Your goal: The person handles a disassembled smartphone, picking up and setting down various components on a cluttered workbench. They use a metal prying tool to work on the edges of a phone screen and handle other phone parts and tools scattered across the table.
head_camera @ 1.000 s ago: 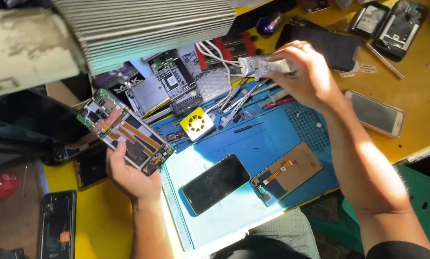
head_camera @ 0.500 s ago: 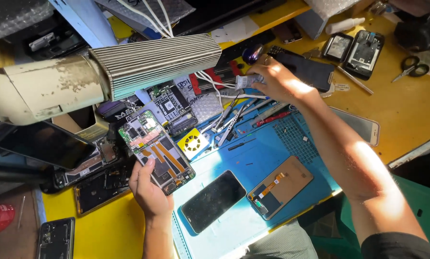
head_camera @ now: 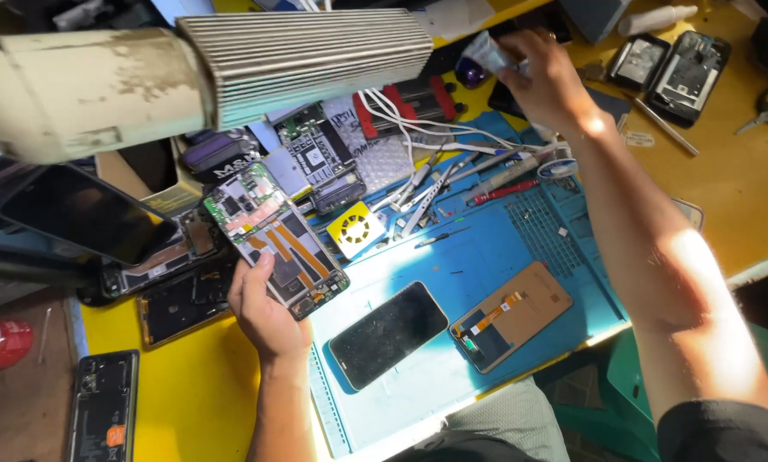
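My left hand (head_camera: 262, 310) grips an opened phone body (head_camera: 274, 238), its green circuit board and orange flex cables facing up, over the left edge of the blue work mat (head_camera: 486, 257). My right hand (head_camera: 548, 79) is stretched to the far side of the bench and is shut on a small clear tube (head_camera: 490, 53). On the mat below lie a black phone screen (head_camera: 389, 333) and a copper-backed display panel (head_camera: 510, 315), untouched. A row of tweezers and screwdrivers (head_camera: 452, 180) lies between the hands.
A large ribbed lamp head (head_camera: 307, 60) hangs over the top left and hides the bench under it. Opened phones (head_camera: 675, 73) lie at the top right, more phone bodies (head_camera: 101, 411) at the left. A yellow round part (head_camera: 355, 229) sits on the mat.
My right hand has lifted off the tools and reached farther back and up, still holding the small tube. My left hand keeps hold of the opened phone body. The view has shifted.
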